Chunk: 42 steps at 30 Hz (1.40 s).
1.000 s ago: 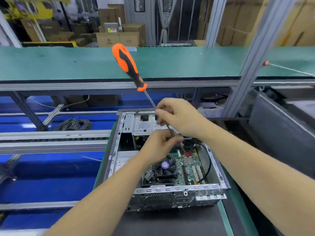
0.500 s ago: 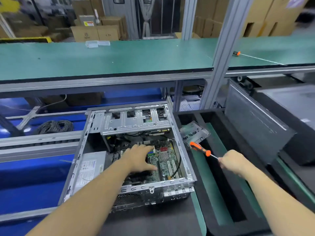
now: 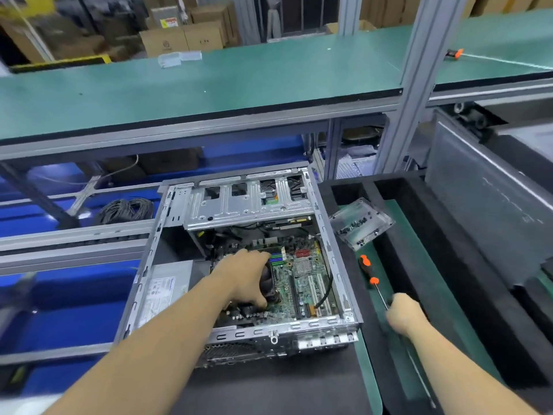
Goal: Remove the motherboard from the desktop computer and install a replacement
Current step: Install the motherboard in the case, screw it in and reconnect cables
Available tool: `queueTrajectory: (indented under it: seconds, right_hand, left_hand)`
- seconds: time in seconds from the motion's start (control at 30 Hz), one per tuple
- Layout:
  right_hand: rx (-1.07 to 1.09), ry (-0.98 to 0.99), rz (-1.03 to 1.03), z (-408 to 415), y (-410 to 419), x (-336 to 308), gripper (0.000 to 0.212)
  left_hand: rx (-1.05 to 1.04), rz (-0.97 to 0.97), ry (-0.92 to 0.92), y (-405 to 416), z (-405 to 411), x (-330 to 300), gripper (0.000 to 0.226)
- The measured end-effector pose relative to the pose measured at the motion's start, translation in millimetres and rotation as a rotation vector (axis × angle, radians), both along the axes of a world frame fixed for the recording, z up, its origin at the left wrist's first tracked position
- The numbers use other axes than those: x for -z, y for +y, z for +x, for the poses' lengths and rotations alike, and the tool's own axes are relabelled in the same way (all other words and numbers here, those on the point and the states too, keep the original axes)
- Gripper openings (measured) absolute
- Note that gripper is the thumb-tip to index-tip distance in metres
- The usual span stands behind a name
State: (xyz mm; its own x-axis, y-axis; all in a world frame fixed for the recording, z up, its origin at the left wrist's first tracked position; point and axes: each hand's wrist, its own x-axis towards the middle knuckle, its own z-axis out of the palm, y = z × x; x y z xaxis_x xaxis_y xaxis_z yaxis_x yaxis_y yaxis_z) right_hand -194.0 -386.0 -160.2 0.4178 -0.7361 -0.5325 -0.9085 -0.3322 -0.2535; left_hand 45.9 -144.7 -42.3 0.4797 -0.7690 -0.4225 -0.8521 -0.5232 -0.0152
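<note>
Both hands had split up: right hand (image 3: 402,316) pinching screwdriver (image 3: 371,275) shaft, laying it on tray (image 3: 425,283); left hand (image 3: 248,278) fingers curled round fan (image 3: 269,283) on motherboard (image 3: 302,283), so screws prob. out, board ready to lift.

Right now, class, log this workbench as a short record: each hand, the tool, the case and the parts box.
left hand: grips the cooler fan on the motherboard
right hand: holds the screwdriver by its shaft, handle pointing away
computer case: lying open, board inside
clear parts box: right of the case, small dark parts inside
</note>
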Motion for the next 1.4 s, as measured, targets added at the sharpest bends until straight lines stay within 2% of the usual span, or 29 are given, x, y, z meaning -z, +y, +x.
queueTrajectory:
  seconds: [0.1, 0.17, 0.27, 0.33, 0.37, 0.43, 0.5, 0.57, 0.63, 0.7, 0.77, 0.83, 0.87, 0.93, 1.0, 1.1, 1.23, 1.3, 1.4]
  right_hand:
    - [0.003, -0.051, -0.008, 13, 5, -21, 0.007]
    - [0.057, -0.146, -0.079, 27, 11, -48, 0.008]
    - [0.087, -0.502, -0.292, 54, 34, -98, 0.023]
    - [-0.045, -0.801, -0.373, 71, 56, -130, 0.034]
    - [-0.151, -0.913, -0.367, 80, 67, -142, 0.033]
    - [-0.336, -0.998, -0.252, 101, 88, -159, 0.020]
    - [-0.400, -0.938, -0.078, 120, 105, -164, 0.009]
    - [-0.367, -0.857, 0.069, 135, 121, -164, 0.036]
    - [-0.261, -0.852, 0.192, 145, 134, -160, 0.052]
    - [-0.097, -0.900, 0.317, 150, 142, -154, 0.047]
    - [0.147, -0.893, 0.433, 154, 147, -144, 0.034]
    - [0.247, -0.737, 0.550, 155, 150, -132, 0.025]
    - [0.187, -0.613, 0.598, 153, 150, -126, 0.022]
    - [-0.082, -0.381, 0.667, 152, 150, -119, 0.017]
    - [-0.272, -0.283, 0.721, 158, 152, -112, 0.021]
    - [-0.300, -0.199, 0.831, 170, 156, -102, 0.032]
    - [-0.235, -0.128, 1.057, 178, 159, -85, 0.029]
    - [-0.401, -0.026, 1.000, 179, 163, -80, 0.032]
    - [-0.700, 0.060, 0.800, 182, 180, -76, 0.034]
  left_hand:
    - [0.063, -0.003, -0.017, -10, 1, -13, 0.090]
    - [0.063, -0.030, 0.036, -14, 3, -24, 0.099]
    - [0.020, -0.103, 0.137, -12, 7, -33, 0.111]
    - [-0.032, -0.161, 0.190, -3, 11, -35, 0.116]
    - [-0.066, -0.199, 0.223, 1, 13, -36, 0.117]
    - [-0.146, -0.317, 0.292, 11, 19, -38, 0.112]
    - [-0.252, -0.476, 0.369, 18, 25, -41, 0.101]
    - [-0.385, -0.630, 0.419, 27, 28, -43, 0.094]
    - [-0.505, -0.733, 0.413, 35, 28, -43, 0.102]
    - [-0.586, -0.820, 0.379, 42, 27, -40, 0.110]
    - [-0.618, -0.878, 0.341, 48, 28, -37, 0.109]
    - [-0.582, -0.913, 0.298, 55, 29, -35, 0.106]
    - [-0.554, -0.935, 0.279, 57, 28, -33, 0.103]
    - [-0.509, -0.984, 0.249, 59, 25, -30, 0.097]
    - [-0.463, -0.984, 0.215, 56, 24, -28, 0.094]
    - [-0.389, -0.927, 0.154, 50, 27, -26, 0.092]
    - [-0.440, -1.003, 0.132, 52, 30, -20, 0.081]
    - [-0.456, -1.030, 0.130, 55, 31, -20, 0.071]
    - [-0.434, -1.020, 0.171, 54, 32, -21, 0.064]
